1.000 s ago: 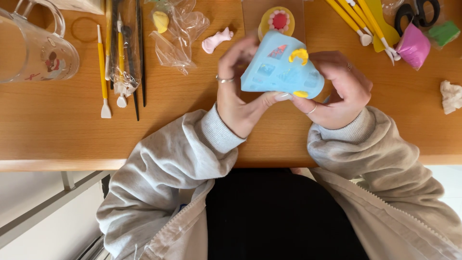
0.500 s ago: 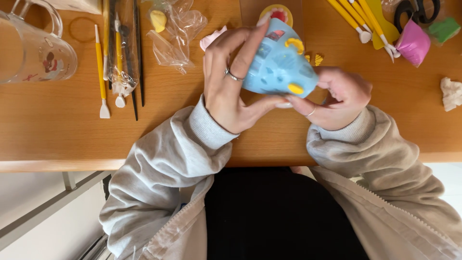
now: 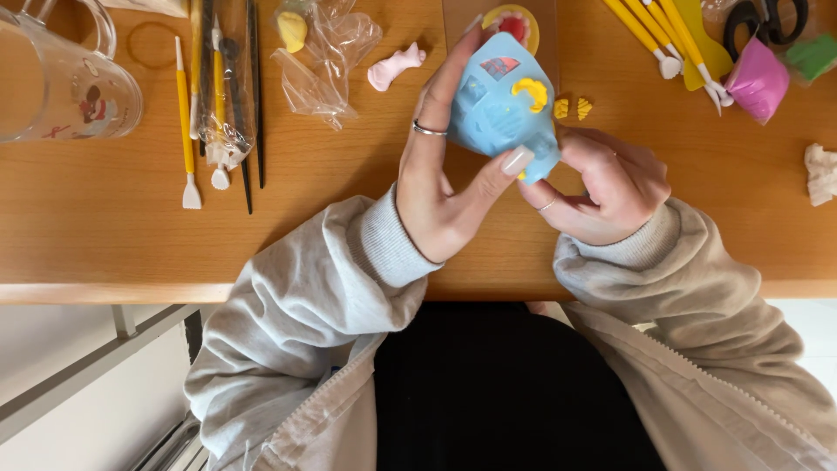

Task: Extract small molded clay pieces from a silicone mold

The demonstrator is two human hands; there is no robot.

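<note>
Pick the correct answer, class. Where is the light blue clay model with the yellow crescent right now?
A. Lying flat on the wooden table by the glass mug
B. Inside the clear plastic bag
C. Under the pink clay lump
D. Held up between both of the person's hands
D: the light blue clay model with the yellow crescent sits between the left hand and the right hand, fingers gripping its sides above the wooden table.

Glass mug (image 3: 65, 83) top left, yellow tools (image 3: 185, 131) nearby, pink clay bit (image 3: 394, 66), scissors (image 3: 767, 17) maybe.

Mug (image 3: 65, 87) far left, tools (image 3: 218, 96) beside, scissors (image 3: 772, 17) prob. top right
</note>
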